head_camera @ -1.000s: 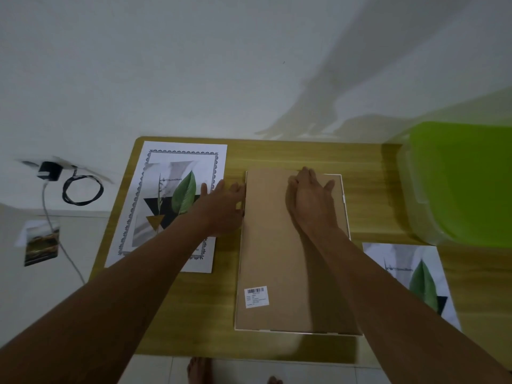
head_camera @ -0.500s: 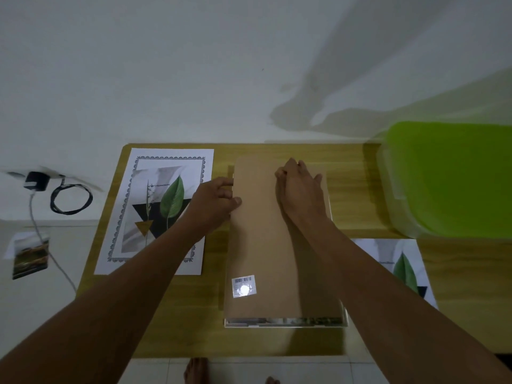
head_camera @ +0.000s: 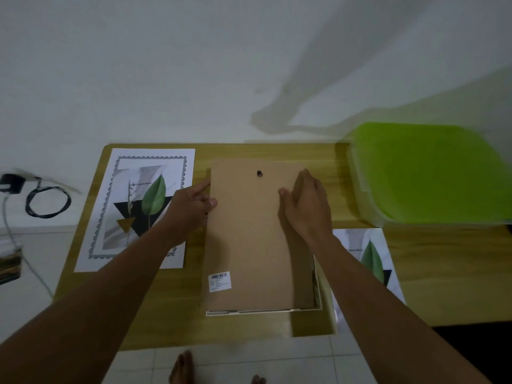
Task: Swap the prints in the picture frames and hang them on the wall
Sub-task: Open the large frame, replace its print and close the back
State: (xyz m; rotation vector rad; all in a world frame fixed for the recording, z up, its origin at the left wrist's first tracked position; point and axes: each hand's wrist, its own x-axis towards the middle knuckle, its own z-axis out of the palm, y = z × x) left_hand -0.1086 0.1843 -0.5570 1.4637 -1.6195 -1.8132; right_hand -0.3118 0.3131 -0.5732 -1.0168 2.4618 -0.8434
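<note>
Lifting the backing board (head_camera: 249, 239) out?
Seemingly: left hand (head_camera: 188, 209) pinches its left edge, right hand (head_camera: 307, 206) grips the right, so it clears the face-down picture frame (head_camera: 263, 311) on the table (head_camera: 235, 331). Bordered leaf print (head_camera: 138, 209) waits alongside.

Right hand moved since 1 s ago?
Yes. The right hand slid right, toward the green box, from the middle of the backing board to its right edge.
</note>
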